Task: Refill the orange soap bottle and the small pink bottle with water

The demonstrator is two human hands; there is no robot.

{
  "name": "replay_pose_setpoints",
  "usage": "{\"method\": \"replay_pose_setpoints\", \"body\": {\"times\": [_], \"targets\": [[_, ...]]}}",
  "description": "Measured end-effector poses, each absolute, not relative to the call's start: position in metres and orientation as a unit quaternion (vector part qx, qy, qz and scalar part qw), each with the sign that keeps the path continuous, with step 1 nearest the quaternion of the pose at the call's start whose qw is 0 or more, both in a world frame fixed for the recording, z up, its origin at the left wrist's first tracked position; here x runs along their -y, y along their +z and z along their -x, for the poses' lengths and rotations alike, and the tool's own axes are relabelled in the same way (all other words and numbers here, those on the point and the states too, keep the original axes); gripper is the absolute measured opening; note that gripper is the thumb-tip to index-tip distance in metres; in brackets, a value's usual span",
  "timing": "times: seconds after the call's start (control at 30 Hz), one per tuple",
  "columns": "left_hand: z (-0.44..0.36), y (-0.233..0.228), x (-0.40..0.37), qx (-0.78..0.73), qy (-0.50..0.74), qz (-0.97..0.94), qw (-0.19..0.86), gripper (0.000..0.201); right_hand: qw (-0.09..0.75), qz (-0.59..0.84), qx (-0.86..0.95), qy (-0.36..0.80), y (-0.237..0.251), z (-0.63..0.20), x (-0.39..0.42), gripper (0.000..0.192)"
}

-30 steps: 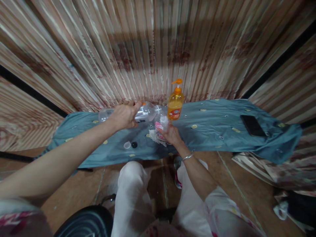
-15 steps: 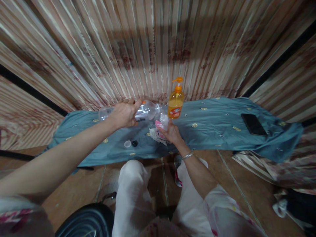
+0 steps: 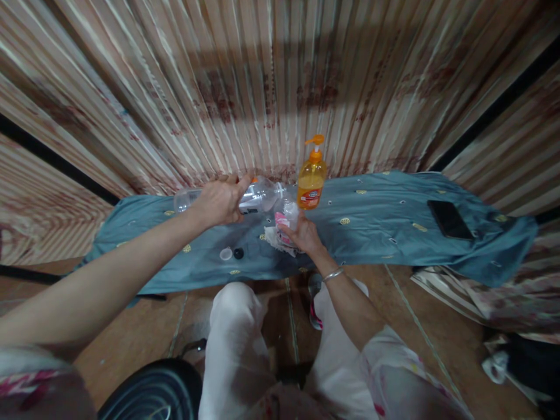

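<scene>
My left hand [image 3: 221,201] is wrapped round a large clear plastic bottle [image 3: 262,196], tipped on its side with its neck toward the right. Its mouth meets or nearly meets the top of a smaller clear bottle with a pink label [image 3: 282,220]. My right hand [image 3: 305,232] grips that smaller bottle, which stands on a crumpled whitish cloth [image 3: 275,240]. Just behind my right hand is an orange pump bottle [image 3: 311,184] of yellow-orange liquid. A white cap [image 3: 226,254] and a black cap [image 3: 238,254] lie side by side in front of the large bottle.
A blue-green patterned cloth [image 3: 376,227] covers the narrow table. On its right part lies a black phone [image 3: 450,220]. Striped curtains [image 3: 280,87] hang close behind the table. A black round stool [image 3: 153,391] stands on the floor at lower left.
</scene>
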State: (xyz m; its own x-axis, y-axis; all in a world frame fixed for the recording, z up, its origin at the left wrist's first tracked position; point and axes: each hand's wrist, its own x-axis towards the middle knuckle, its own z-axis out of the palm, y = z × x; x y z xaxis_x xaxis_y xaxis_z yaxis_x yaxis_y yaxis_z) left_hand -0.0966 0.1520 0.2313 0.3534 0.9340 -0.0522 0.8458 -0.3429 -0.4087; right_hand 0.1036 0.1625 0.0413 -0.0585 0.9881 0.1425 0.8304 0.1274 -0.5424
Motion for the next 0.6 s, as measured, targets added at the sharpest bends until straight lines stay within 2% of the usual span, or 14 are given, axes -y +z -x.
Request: {"method": "replay_pose_setpoints", "body": {"times": [0.6], "targets": [[0.0954,0.2321,-0.1529,0.549,0.149,0.805,0.166,0.091,0.233,0.642,0.711,0.168,0.0452,-0.1036,-0.1614,0.074]]}}
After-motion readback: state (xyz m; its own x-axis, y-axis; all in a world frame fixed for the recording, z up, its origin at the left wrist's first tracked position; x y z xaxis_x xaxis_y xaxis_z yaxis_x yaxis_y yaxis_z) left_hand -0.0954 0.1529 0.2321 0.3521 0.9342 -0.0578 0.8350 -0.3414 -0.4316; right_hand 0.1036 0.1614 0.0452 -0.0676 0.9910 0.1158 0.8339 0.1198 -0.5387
